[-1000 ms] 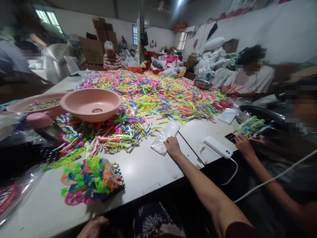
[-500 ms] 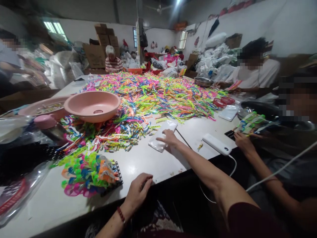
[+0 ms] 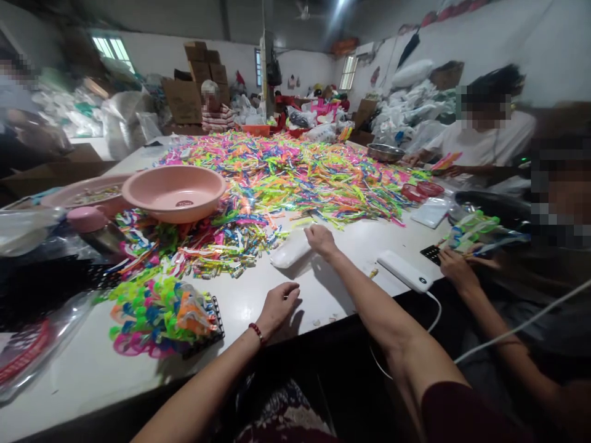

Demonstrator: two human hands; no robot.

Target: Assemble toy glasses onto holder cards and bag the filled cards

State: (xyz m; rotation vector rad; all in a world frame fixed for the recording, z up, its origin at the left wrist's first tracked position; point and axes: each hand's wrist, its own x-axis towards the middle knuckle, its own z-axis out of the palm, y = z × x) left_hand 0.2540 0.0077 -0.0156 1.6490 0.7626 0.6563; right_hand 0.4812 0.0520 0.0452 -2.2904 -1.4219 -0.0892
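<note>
My right hand (image 3: 322, 240) is closed on the right end of a stack of clear plastic bags (image 3: 290, 250), which curls up slightly off the white table. Nearer the table's front edge, my left hand (image 3: 277, 309) hovers with its thumb apart from its fingers and nothing in it; a red bead bracelet circles the wrist. To its left, a bundle of bright plastic toys (image 3: 159, 317) in green, pink, blue and orange sits in a black perforated tray (image 3: 216, 320). A large heap of colourful thin plastic pieces (image 3: 286, 172) spreads beyond both hands.
A pink basin (image 3: 175, 191) rests on the heap, with a pink-lidded flask (image 3: 95, 231) beside it. A white power bank (image 3: 404, 271) with a cable lies to the right. A co-worker's hand (image 3: 457, 267) is at similar toys. Other people sit around the table.
My right hand has gone from spread fingers over the bag stack to a closed grip at its right end, bending it. My left hand has moved forward and right over the table.
</note>
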